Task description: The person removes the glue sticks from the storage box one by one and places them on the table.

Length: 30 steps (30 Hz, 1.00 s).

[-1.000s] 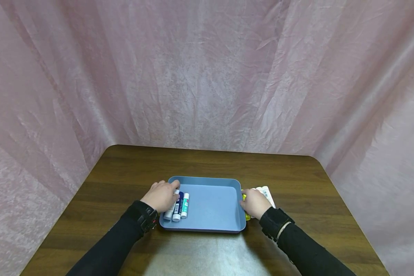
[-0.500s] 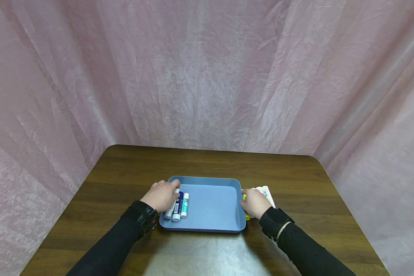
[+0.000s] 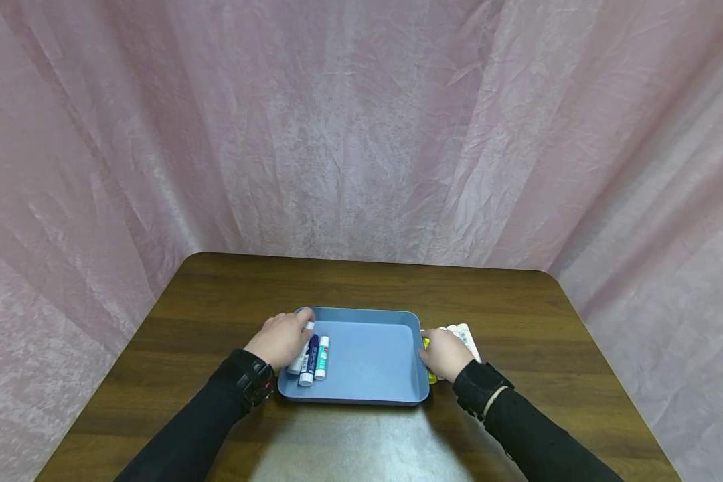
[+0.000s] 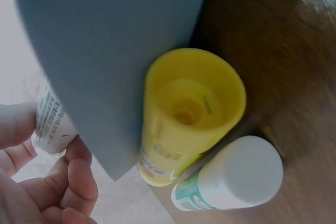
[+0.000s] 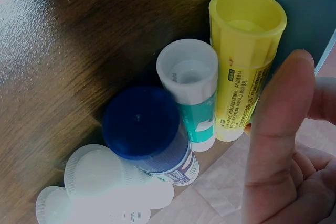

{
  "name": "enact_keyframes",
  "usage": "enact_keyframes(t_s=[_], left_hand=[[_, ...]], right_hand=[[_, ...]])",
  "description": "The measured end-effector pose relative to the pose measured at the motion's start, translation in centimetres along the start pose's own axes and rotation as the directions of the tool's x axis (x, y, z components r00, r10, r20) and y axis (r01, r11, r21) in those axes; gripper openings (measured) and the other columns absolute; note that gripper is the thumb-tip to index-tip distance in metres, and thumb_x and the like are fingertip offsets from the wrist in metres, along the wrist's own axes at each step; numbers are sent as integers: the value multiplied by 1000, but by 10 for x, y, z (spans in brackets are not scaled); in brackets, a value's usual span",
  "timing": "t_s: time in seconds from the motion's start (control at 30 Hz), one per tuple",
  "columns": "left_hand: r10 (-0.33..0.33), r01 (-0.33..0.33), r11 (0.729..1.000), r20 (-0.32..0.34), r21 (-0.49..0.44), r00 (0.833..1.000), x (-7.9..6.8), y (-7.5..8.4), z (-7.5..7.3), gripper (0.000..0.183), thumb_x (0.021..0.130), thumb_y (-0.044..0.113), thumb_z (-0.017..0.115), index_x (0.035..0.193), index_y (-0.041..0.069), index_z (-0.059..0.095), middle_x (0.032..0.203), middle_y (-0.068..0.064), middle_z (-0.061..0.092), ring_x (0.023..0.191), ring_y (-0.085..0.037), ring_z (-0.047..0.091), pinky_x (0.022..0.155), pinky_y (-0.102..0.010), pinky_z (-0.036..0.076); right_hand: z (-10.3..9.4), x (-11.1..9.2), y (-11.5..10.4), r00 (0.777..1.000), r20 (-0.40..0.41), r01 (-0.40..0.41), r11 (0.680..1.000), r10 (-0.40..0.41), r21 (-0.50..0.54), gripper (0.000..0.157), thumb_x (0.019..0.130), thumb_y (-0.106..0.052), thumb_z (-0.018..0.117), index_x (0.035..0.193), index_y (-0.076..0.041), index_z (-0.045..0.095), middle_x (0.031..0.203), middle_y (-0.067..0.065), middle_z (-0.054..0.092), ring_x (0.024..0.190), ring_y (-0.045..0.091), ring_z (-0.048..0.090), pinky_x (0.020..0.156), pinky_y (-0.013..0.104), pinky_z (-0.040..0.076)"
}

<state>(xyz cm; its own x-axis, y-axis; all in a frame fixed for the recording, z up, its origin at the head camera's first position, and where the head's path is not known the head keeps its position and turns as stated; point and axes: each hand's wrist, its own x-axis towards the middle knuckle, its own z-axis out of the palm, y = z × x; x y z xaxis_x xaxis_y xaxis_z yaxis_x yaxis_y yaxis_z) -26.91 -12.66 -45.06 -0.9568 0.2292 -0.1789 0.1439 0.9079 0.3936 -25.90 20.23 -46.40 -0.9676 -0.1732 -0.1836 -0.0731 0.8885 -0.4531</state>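
In the head view a blue tray (image 3: 367, 355) lies on the table. At its left end my left hand (image 3: 279, 339) pinches a white glue stick (image 4: 52, 124), seen beyond the tray wall in the left wrist view. Beside it in the tray lie a dark blue glue stick (image 3: 309, 361) and a white-and-teal one (image 3: 322, 358). My right hand (image 3: 446, 355) is at the tray's right rim, its thumb (image 5: 281, 135) straight, close to a yellow glue stick (image 5: 244, 61). Whether the thumb touches the stick or the tray, I cannot tell.
Outside the tray's left wall are another yellow glue stick (image 4: 191, 108) and a white-and-green one (image 4: 236, 174). Right of the tray lie a teal-and-white stick (image 5: 189, 87), a blue-capped one (image 5: 144, 124) and white ones (image 5: 94, 182). A pink curtain (image 3: 361, 134) hangs behind the table (image 3: 235, 281).
The white glue stick in my left hand has shifted slightly away from me. The two sticks beside it have moved a little left. My right hand stays in place.
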Motion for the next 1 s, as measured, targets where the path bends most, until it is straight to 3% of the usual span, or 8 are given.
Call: enact_keyframes(t_s=[0.17, 0.63, 0.83, 1.0], left_hand=[[-7, 6, 999, -9, -46, 1000, 0, 1, -5, 30, 107, 27, 52, 136, 17, 54, 117, -7, 67, 95, -20, 60, 89, -43, 53], [-73, 60, 969, -45, -241, 996, 1, 0, -18, 32, 110, 29, 44, 140, 18, 46, 132, -10, 59, 103, -24, 59, 88, -43, 54], [-71, 54, 970, -64, -236, 995, 1, -2, -22, 33, 110, 30, 42, 141, 18, 45, 134, -11, 58, 103, -25, 60, 84, -42, 54], [-70, 52, 974, -73, -222, 995, 1, -6, -26, 35, 111, 31, 41, 143, 18, 44, 139, -12, 56, 108, -26, 60, 89, -45, 55]], right_hand=[[0, -1, 0, 1000, 9, -7, 1000, 7, 15, 41, 94, -10, 68, 131, 8, 63, 52, -2, 56, 39, 8, 52, 42, 23, 43], [-3, -1, -1, 1000, 6, -1, 1000, 1, 16, 41, 94, -8, 67, 130, 9, 63, 54, -1, 57, 39, 8, 52, 42, 23, 43], [-3, -1, -1, 1000, 9, -4, 1000, 4, 19, 41, 94, -10, 68, 131, 8, 63, 50, -1, 55, 37, 7, 51, 41, 23, 44], [-3, -1, -1, 1000, 11, -8, 1000, 8, 18, 41, 94, -10, 68, 131, 8, 63, 49, -2, 53, 37, 8, 51, 41, 23, 43]])
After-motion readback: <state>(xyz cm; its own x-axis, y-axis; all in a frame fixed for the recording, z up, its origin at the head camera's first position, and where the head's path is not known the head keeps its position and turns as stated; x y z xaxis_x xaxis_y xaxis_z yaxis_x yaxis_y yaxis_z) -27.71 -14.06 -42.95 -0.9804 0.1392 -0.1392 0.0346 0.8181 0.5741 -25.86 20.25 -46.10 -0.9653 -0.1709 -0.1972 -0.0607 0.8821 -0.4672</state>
